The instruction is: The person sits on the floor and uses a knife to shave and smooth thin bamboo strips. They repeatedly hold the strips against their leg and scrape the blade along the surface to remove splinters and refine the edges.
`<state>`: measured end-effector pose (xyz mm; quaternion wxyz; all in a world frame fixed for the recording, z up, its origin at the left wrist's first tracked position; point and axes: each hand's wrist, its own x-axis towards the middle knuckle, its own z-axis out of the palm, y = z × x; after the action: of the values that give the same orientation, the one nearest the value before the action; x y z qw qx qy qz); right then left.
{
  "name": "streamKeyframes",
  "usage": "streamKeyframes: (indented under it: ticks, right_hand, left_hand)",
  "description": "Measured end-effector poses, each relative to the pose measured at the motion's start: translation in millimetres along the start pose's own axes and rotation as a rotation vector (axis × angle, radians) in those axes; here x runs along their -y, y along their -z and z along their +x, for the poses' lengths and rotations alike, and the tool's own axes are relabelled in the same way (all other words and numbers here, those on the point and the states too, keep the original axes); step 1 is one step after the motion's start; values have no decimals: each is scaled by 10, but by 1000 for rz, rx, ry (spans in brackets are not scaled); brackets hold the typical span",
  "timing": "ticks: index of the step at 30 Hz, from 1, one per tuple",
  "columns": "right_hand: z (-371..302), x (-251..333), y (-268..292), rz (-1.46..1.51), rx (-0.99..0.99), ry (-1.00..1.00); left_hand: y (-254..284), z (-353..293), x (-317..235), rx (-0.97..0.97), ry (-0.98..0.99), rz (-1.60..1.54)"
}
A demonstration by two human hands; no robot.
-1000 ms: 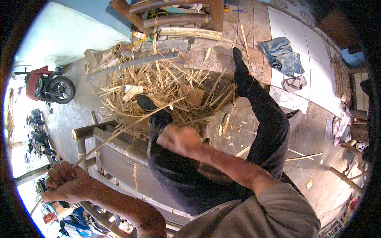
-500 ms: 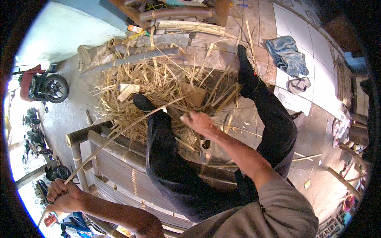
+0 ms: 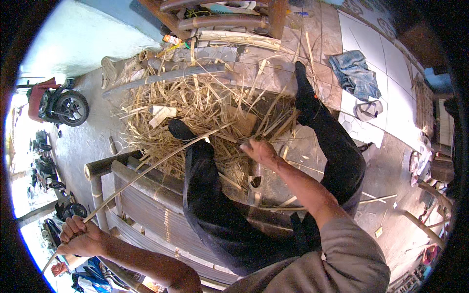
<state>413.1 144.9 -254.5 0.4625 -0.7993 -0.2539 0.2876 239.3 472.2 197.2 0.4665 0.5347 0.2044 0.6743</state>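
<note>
My left hand [image 3: 80,237], at the lower left, is closed round a long thin bamboo strip [image 3: 117,193]. The strip rises to the right across my black-clad left knee, its far end over the heap of shavings [image 3: 195,95]. Its near end sticks out below my left fist. My right hand [image 3: 262,150] is closed, a short way right of the strip's far end and apart from it. Something small and dark shows at its fingertips, too little to name.
I sit on a bamboo bench [image 3: 146,188], legs apart. A bamboo pole [image 3: 171,77] lies across the shavings. Denim shorts [image 3: 355,73] and a pale cap-like item [image 3: 369,110] lie on the right floor. A motorbike [image 3: 61,103] stands at the left, a wooden frame [image 3: 224,22] at the top.
My right hand has shifted slightly right, away from the strip's far end. My left hand keeps its hold. The whole view has moved a little.
</note>
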Motion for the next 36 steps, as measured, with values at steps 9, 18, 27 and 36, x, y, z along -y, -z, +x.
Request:
streamKeyframes:
  ticks: [9, 18, 27, 36]
  right_hand:
    - [-56, -384, 177, -388, 34, -365]
    - [-516, 692, 61, -315, -242, -130]
    - [-1448, 2901, 531, 236, -70, 269]
    - [-1392, 3324, 211, 217, -198, 472]
  left_hand:
    - [-393, -182, -52, -153, 4, 73]
    - [-637, -566, -468, -86, -72, 136]
    - [-869, -1153, -944, 63, 1, -109]
    - [-1087, -1392, -958, -86, -93, 198]
